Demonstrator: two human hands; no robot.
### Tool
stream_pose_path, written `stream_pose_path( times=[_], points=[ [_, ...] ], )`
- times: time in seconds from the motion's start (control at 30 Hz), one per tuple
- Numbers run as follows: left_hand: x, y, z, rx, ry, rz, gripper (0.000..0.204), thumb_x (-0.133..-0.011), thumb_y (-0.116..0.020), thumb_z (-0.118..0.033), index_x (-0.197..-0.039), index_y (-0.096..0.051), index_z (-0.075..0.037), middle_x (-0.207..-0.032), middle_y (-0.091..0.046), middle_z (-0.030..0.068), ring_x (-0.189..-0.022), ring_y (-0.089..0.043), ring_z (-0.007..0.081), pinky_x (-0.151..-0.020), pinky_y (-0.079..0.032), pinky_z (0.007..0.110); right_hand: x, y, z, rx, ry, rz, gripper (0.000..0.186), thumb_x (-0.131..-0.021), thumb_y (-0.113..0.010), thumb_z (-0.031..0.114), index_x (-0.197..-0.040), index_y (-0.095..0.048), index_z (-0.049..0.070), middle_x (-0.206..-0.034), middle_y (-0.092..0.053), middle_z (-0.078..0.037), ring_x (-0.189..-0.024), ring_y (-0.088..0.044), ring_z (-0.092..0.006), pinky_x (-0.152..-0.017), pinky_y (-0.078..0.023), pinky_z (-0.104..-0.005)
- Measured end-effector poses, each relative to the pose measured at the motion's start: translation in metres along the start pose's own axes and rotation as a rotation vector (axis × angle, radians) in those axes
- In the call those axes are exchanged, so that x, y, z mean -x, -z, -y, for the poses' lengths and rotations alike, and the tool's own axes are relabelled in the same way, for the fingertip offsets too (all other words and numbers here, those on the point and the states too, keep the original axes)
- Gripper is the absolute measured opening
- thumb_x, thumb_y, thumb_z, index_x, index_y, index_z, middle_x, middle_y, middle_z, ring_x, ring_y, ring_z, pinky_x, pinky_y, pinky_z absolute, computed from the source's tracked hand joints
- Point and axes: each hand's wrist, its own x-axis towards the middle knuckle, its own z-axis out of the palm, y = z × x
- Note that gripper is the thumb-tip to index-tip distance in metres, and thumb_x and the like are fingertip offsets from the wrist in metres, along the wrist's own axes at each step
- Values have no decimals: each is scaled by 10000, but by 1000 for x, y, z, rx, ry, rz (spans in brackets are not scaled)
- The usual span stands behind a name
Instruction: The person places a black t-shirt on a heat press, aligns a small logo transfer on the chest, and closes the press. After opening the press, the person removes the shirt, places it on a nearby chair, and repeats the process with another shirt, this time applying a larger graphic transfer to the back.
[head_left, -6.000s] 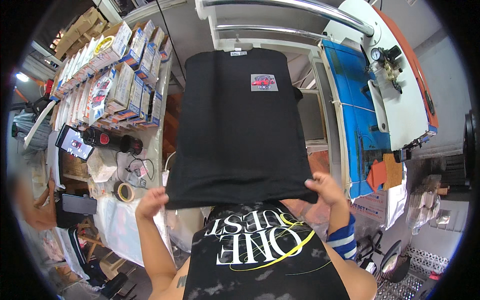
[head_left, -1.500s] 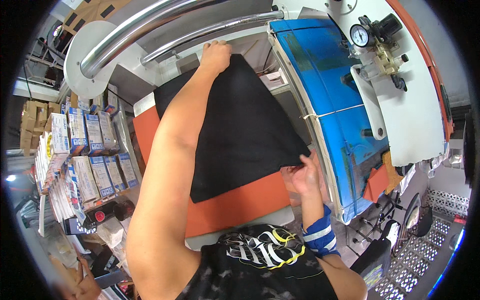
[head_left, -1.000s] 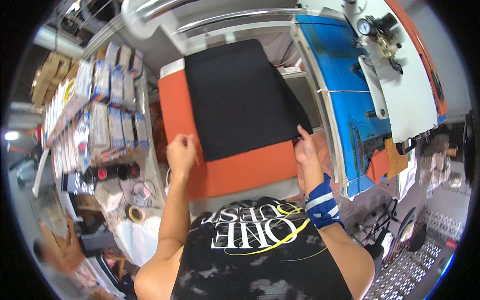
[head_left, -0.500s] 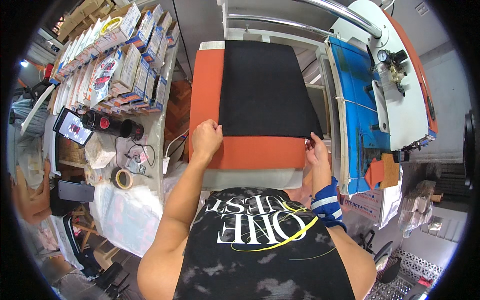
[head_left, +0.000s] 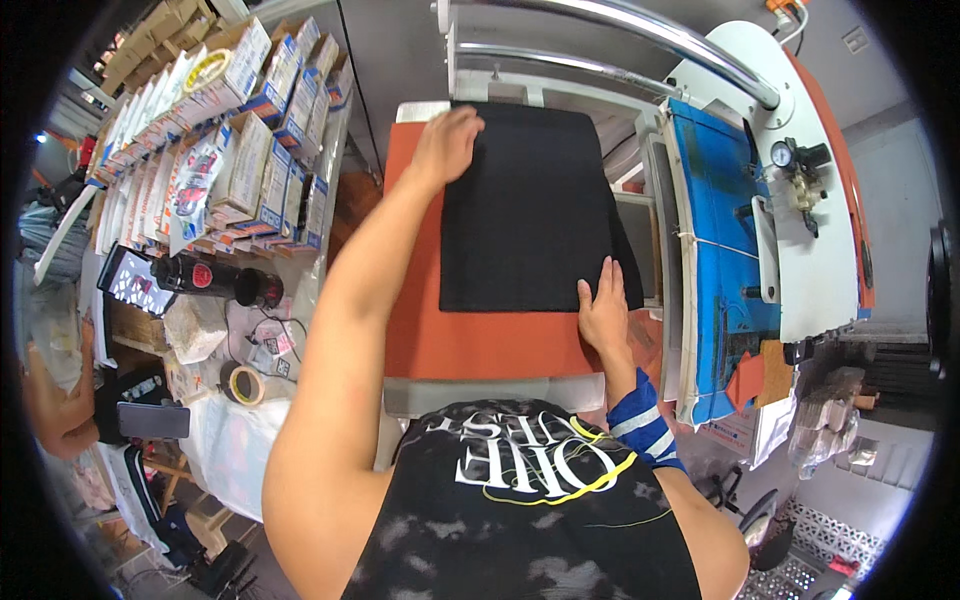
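Note:
A black cloth panel (head_left: 535,205) lies flat over the orange pad (head_left: 490,345) of a press, reaching past the pad's right side. At the cloth's far left corner is my left hand (head_left: 446,150), its fingers loosely bent over the edge and not visibly pinching it. My right hand (head_left: 606,315) rests at the near right corner with fingers stretched out and their tips on the cloth. A blue band with white stripes (head_left: 645,420) wraps my right forearm.
Right of the pad stand a blue-covered board (head_left: 715,230) and a white machine body with a pressure gauge (head_left: 782,154). A chrome bar (head_left: 640,25) crosses the back. The left table holds boxes (head_left: 240,180), a black bottle (head_left: 195,272) and a tape roll (head_left: 243,384).
My left hand has gone from the cloth's near left corner to its far left corner. The right hand has let go of the near right corner and now lies with fingers extended.

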Motion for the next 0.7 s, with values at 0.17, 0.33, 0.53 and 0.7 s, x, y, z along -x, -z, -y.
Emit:
stream_pose_path(
  times=[0.17,0.33,0.53,0.7],
  points=[
    [-14,-18,43,-547,277,580,492,-1100,-365,-421,-1533,-468,-209,-1638,-406,-6,-1495,-383,316,-1179,-238,722,6,10,3,53,-39,54,741,-1048,-531,455,-1606,-285,33,-1582,-343,-323,-1437,-380,-506,-1185,-338,-535],
    [41,11,-1,-265,82,268,525,-1048,-514,-371,-1514,-486,-133,-1608,-420,142,-1471,-390,392,-1225,-259,610,19,14,26,107,258,-157,669,-1006,-613,410,-1550,-430,66,-1619,-299,-300,-1498,-282,-493,-1217,-263,-574],
    [187,89,-126,-137,73,464,550,-970,-648,-319,-1482,-544,-146,-1605,-422,110,-1537,-262,382,-1264,-134,604,41,30,5,209,343,74,636,-991,-634,377,-1533,-474,84,-1624,-351,-234,-1513,-304,-419,-1225,-252,-572],
    [224,104,-165,-5,116,416,328,-948,-680,-232,-1238,-719,-85,-1478,-563,115,-1459,-406,364,-1246,-212,592,34,25,5,0,146,37,602,-1010,-616,336,-1507,-482,24,-1605,-368,-257,-1426,-418,-466,-1188,-346,-502]
  ],
)
